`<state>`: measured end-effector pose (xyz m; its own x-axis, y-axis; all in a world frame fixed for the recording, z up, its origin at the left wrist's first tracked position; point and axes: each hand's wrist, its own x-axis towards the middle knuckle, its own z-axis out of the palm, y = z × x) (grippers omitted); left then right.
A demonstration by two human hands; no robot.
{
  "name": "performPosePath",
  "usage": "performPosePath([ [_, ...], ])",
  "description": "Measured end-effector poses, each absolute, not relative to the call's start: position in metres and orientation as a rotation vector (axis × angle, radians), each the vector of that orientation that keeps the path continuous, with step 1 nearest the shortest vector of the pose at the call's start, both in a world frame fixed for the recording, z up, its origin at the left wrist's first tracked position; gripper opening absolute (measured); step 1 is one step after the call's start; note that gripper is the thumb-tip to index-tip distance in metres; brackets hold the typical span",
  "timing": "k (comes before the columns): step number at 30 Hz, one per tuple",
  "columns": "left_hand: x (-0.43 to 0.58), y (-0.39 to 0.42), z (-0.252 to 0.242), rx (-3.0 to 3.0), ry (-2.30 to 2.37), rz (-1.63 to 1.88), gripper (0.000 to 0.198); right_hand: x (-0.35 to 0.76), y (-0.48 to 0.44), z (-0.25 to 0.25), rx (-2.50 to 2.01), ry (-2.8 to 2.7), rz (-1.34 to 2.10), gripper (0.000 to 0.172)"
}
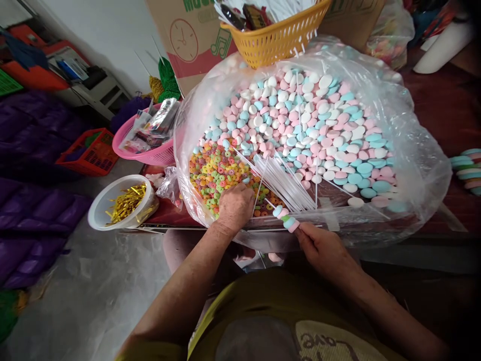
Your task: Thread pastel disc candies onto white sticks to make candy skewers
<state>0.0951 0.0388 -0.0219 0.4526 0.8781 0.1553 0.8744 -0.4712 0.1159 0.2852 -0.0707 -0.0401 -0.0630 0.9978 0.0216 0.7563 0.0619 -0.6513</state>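
Note:
My right hand (321, 246) pinches the lower end of a candy skewer (286, 218), a thin white stick threaded with pink, blue and white marshmallow-like pieces and a green bit among them. The bare tip of its stick points up and left. My left hand (236, 204) rests in a heap of colourful ring candies (214, 168), fingers curled downward; whatever is between the fingertips is hidden. Just right of that hand lies a bundle of white sticks (283, 183). Beyond it spreads a large pile of pastel marshmallow-like pieces (300, 118) on clear plastic.
A clear plastic bag (421, 145) surrounds the candies on the dark red table (436, 95). Behind stands a yellow basket (278, 42) against a cardboard box (195, 50). To the left are a pink basket (160, 154) and a white tub (98, 208) with gold twist ties.

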Motion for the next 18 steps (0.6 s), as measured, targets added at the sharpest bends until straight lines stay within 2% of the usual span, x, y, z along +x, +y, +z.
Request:
performPosePath([
  [4, 0.0947, 0.0374, -0.0233, 2.677, 1.626, 0.352, 0.017, 0.2841, -0.0684, -0.0396, -1.734, -1.878, 0.653, 0.027],
  [9, 0.0996, 0.0378, -0.0199, 2.767, 1.577, 0.161, 0.019, 0.2849, -0.0679, -0.0410, -1.742, -1.856, 0.631, 0.027],
  [13, 0.0987, 0.0361, -0.0240, 2.722, 1.676, 0.292, 0.022, 0.2853, -0.0705, -0.0404, -1.738, -1.839, 0.611, 0.028],
  [18, 0.0981, 0.0373, -0.0230, 2.546, 1.678, 0.477, 0.011, 0.2861, -0.0708, -0.0354, -1.694, -1.798, 0.596, 0.029],
])
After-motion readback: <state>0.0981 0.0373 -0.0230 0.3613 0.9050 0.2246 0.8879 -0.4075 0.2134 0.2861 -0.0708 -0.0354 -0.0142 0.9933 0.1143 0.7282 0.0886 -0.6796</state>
